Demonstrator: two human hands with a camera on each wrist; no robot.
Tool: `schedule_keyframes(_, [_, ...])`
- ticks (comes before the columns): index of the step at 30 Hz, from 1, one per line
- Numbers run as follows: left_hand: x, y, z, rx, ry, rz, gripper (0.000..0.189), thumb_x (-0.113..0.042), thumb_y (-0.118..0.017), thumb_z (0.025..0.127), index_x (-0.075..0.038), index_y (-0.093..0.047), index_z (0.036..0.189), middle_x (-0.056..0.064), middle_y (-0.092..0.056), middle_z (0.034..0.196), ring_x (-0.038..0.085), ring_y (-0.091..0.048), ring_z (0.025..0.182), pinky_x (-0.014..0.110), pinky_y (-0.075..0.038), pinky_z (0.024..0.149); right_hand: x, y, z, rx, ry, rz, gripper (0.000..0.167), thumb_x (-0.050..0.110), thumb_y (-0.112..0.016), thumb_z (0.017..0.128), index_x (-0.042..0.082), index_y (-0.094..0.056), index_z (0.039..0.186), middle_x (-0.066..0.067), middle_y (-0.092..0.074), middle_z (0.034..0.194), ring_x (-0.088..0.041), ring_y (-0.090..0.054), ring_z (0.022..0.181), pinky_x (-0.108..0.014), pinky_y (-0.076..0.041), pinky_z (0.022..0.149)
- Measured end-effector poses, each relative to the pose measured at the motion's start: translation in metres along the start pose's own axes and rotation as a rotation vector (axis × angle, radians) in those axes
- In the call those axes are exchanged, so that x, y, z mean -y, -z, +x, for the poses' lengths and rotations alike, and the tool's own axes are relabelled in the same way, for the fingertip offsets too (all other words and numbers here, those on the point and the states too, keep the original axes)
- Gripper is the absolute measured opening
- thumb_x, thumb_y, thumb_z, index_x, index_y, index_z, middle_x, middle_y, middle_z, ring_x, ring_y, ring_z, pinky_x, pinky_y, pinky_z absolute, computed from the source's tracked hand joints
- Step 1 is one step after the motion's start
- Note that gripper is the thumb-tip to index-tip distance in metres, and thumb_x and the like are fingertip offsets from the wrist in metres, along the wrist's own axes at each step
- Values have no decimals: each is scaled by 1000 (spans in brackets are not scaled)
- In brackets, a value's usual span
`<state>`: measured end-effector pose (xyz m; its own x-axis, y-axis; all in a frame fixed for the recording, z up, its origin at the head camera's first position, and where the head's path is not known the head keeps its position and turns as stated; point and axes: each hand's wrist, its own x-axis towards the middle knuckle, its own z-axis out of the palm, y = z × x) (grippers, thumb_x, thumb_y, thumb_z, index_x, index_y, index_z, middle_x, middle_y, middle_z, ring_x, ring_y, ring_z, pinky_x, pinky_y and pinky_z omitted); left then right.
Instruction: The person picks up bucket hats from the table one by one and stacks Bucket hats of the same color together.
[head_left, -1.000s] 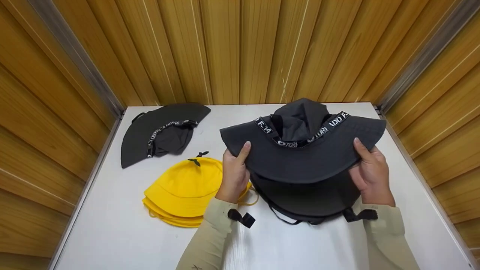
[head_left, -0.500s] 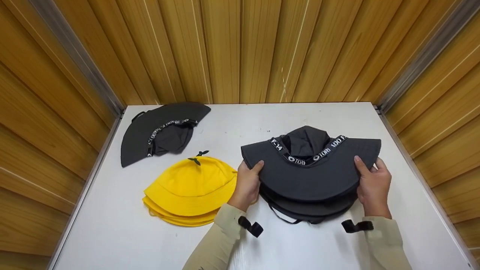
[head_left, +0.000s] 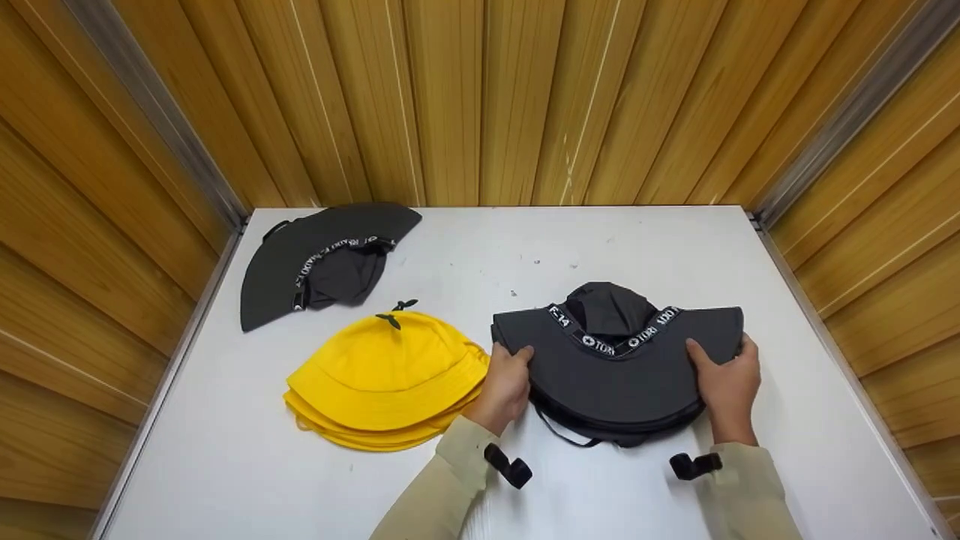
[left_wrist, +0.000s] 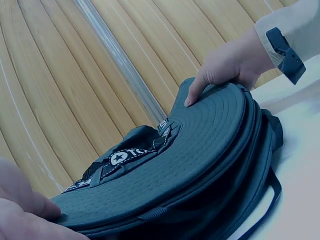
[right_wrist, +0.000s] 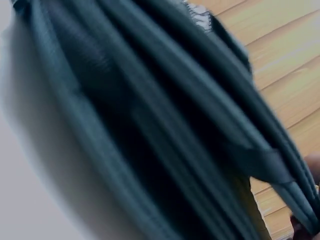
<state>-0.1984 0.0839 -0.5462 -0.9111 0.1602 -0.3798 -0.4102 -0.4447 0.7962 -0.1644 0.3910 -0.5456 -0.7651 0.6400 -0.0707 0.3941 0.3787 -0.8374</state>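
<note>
A dark grey bucket hat [head_left: 611,386] lies folded on top of a stack of dark hats, its lettered inner band and crumpled crown facing up. At the left end of its brim, my left hand [head_left: 506,386] holds the edge with the thumb on top. My right hand [head_left: 729,386] grips the opposite end the same way; the left wrist view shows this right hand [left_wrist: 230,65] across the brim. Fingers under the brim are hidden. Several layered brim edges [right_wrist: 150,120] fill the right wrist view, and a thin strap [head_left: 562,431] loops out below the stack.
Several stacked yellow bucket hats [head_left: 390,382], the top one with a green sprout, sit just left of my left hand. Another dark hat [head_left: 330,259] lies folded at the back left of the white table [head_left: 225,465]. Wood-look panel walls [head_left: 517,97] enclose the sides and back.
Both hands have lowered the dark grey hat toward me onto the stack of dark hats, so its brim now lies over those below. The yellow hats and the back-left hat stay put.
</note>
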Motion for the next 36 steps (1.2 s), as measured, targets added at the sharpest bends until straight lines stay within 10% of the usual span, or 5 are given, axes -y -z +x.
schedule_keyframes(12, [-30,14,-58,171,126,115,92,-12,-58,102,2,12,160,35,-13,164,42,-22,156,57,-22,125,19,-6,-34,-59,309,-117,76,31,-76,91,12,-41,156,-14,1,171,-45,-4,152,-76,-15,113])
schedule_keyframes(17, [-42,27,-79,231,123,126,89,-14,-60,102,1,4,161,33,-23,162,42,-29,153,55,-24,125,30,-15,-56,185,430,-188,67,36,-78,90,9,-54,147,-23,-4,170,-53,-6,153,-78,-18,116])
schedule_keyframes(25, [-87,61,-69,329,66,263,61,-19,-56,105,-1,-28,156,28,-47,150,37,-54,137,45,-44,117,32,-33,-65,538,481,-465,112,57,-85,76,12,-28,160,-44,-2,162,-72,-1,144,-86,-15,110])
schedule_keyframes(36, [-191,171,-1,-125,-171,626,45,-24,-53,108,2,-49,145,24,-58,140,35,-58,132,40,-47,115,33,-46,-58,614,481,-510,115,55,-86,76,12,-23,161,-47,-4,159,-72,2,143,-80,-7,116])
